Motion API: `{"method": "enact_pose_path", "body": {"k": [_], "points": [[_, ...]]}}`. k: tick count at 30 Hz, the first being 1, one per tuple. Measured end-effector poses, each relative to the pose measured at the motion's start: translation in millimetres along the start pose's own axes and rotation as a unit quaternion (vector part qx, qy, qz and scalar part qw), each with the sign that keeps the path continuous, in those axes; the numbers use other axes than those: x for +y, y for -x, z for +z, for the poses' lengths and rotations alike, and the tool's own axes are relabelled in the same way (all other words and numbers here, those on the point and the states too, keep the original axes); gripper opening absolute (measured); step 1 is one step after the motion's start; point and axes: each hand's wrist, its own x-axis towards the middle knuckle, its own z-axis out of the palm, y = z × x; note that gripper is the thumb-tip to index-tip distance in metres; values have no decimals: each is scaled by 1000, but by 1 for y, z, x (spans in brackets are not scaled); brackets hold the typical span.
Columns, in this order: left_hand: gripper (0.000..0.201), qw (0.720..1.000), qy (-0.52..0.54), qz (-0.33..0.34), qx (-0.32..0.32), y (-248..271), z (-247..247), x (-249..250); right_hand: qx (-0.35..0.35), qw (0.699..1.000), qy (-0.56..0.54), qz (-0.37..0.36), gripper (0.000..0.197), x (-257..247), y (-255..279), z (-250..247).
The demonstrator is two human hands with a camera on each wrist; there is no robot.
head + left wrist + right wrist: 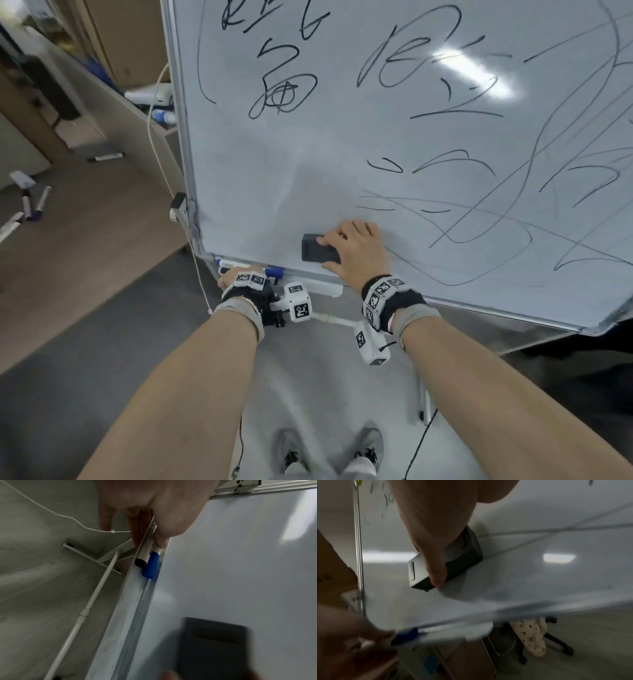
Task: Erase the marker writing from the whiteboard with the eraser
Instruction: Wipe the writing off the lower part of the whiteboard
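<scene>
Lying level along board edge: eraser [319, 248]

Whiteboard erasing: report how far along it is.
Done: the lower left of the whiteboard looks wiped, with only faint smears. In hand: the right hand presses the eraser against the board near its bottom edge, while the left hand grips the tray. Left: black writing across the top and right.

Office or meeting rm — big whiteboard [376, 137] on a stand w/ marker tray [130, 601], long desk [113, 113] behind, swivel chair base [556, 642], grey floor.
</scene>
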Motion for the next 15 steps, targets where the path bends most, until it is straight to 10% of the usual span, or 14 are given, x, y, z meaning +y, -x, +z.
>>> {"method": "enact_pose_path", "body": {"k": [4, 15], "points": [[40, 1000, 7, -14, -13, 4, -2, 6, -45, 999, -4, 14, 50, 0, 15, 10], [52, 990, 124, -41, -53, 7, 25, 52, 132, 990, 9, 54, 49, 44, -28, -78]]}}
